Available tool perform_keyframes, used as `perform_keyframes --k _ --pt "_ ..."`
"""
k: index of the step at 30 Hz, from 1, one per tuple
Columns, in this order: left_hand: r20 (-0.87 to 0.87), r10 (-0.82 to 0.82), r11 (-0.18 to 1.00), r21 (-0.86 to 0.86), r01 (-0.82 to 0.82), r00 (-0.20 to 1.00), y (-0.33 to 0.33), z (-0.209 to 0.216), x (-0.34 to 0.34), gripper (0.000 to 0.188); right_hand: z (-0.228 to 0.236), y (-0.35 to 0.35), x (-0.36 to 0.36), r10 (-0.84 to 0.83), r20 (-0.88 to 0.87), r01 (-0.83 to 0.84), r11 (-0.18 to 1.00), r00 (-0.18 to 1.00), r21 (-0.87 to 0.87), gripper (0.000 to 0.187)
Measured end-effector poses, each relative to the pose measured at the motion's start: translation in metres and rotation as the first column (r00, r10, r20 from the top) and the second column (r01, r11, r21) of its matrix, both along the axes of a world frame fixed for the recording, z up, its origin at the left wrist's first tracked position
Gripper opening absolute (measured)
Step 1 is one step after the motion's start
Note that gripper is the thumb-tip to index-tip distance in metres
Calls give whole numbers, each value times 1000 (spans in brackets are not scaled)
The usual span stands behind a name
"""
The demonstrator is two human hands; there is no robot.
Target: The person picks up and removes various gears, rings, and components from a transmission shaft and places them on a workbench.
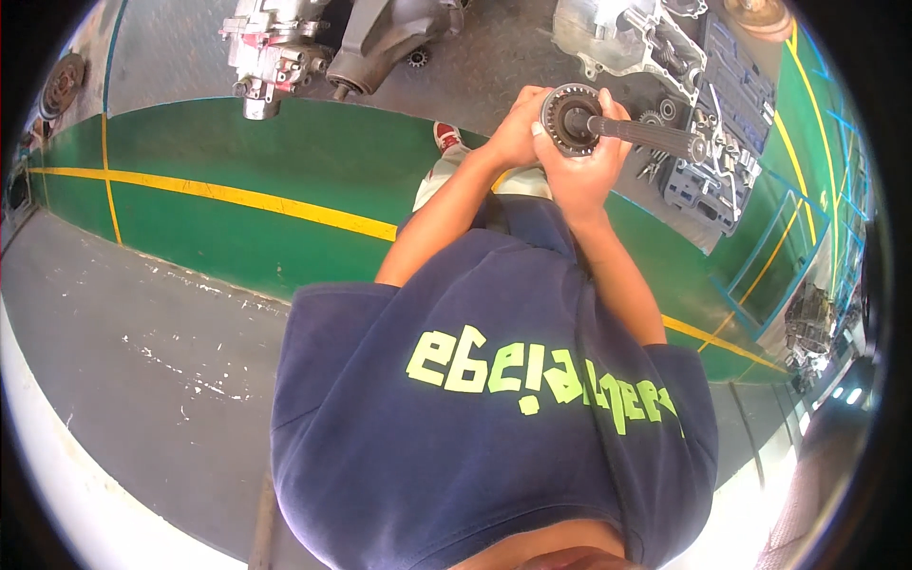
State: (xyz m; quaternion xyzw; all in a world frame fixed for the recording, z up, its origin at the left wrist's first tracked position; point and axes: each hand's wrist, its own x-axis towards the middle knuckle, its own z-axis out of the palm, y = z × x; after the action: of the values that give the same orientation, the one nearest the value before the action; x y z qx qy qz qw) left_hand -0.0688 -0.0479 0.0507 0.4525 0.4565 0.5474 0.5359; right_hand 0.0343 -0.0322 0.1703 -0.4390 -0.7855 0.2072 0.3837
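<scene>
Between my two hands is a dark round steel gear hub (556, 122) with fine teeth round its rim and a hollow centre. A long splined shaft (651, 136) comes out of its middle and points to the right. My left hand (518, 129) is wrapped round the hub's left side. From the near side and the right, my right hand (583, 175) grips the same part, a thumb against the rim and fingertips showing behind the shaft. The fingers under the hub are hidden. The gear and shaft are held above the front edge of a grey metal-topped bench (513, 57).
An open silver gearbox housing (617, 43) lies on the bench with loose gears (668, 109) beside it. Open tool cases (701, 195) with sockets and wrenches stand at the right. A silver casting (271, 57) and a dark grey housing (389, 43) sit at the back left.
</scene>
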Motion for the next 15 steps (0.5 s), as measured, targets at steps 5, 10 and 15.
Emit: perform_keyframes --k 5,10,15 --pt "22 82 997 -12 -82 996 -7 8 3 61 -7 -7 0 -37 -39 36 999 999 -21 92" --pt "-156 137 984 136 -116 978 -10 17 -7 52 -3 11 17 212 -139 -231 963 967 -141 93" --pt "-163 171 973 181 -141 972 -6 13 -8 45 4 26 28 356 -36 -357 924 934 -136 93"
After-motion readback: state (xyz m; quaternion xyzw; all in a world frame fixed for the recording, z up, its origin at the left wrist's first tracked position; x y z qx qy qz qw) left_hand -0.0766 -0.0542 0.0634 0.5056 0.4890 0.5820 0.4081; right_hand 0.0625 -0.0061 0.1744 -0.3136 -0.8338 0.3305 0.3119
